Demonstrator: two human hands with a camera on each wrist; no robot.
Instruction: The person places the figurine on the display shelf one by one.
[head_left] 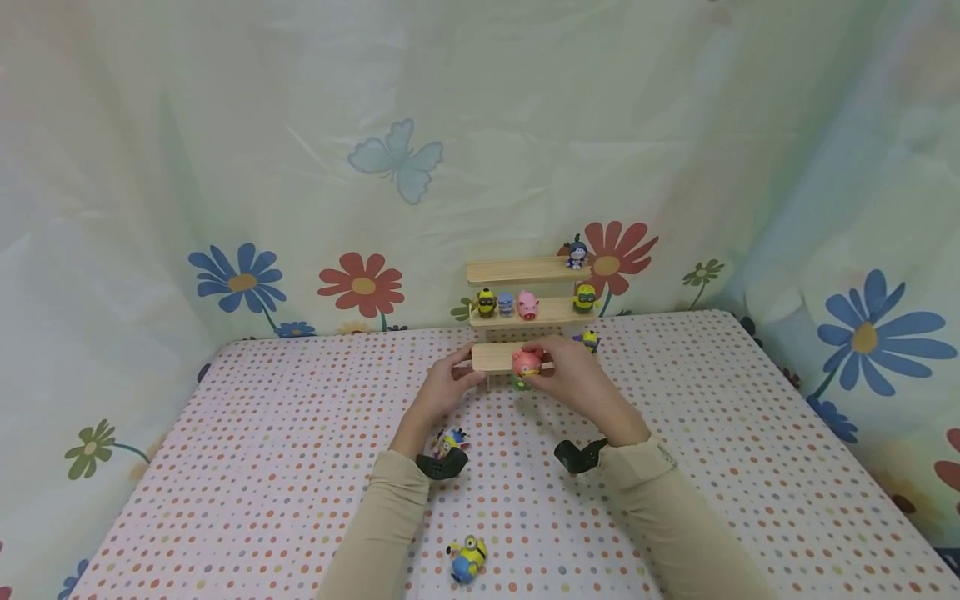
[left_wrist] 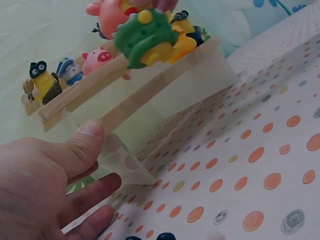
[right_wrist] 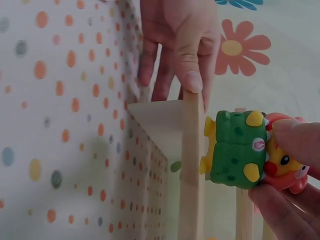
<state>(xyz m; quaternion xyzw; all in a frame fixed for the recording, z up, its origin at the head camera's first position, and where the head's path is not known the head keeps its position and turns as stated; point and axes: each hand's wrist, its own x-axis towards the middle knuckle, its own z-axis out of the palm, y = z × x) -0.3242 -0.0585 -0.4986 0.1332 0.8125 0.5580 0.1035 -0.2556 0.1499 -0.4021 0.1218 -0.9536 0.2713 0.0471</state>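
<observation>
My right hand (head_left: 577, 379) pinches a small toy figurine (right_wrist: 237, 150) by its pink-hooded head. It has a yellow face and a green body, and is held sideways to the right wrist view with its feet close to the lowest tier of a wooden display shelf (head_left: 495, 357). Whether the feet touch the wood I cannot tell. At the left end of that same tier, my left hand (head_left: 442, 387) grips the shelf, its thumb at the front and a finger behind. Its other fingers (left_wrist: 92, 197) extend loosely below the board.
Upper tiers bear a pink pig (head_left: 528, 306), a blue-capped figure (head_left: 506, 304), minions (head_left: 585, 298) and a dark-haired figure (head_left: 576, 252). An orange-yellow toy (left_wrist: 185, 47) shows behind the held one. On the dotted cloth lie a minion (head_left: 468, 559) and another colourful figure (head_left: 450, 442).
</observation>
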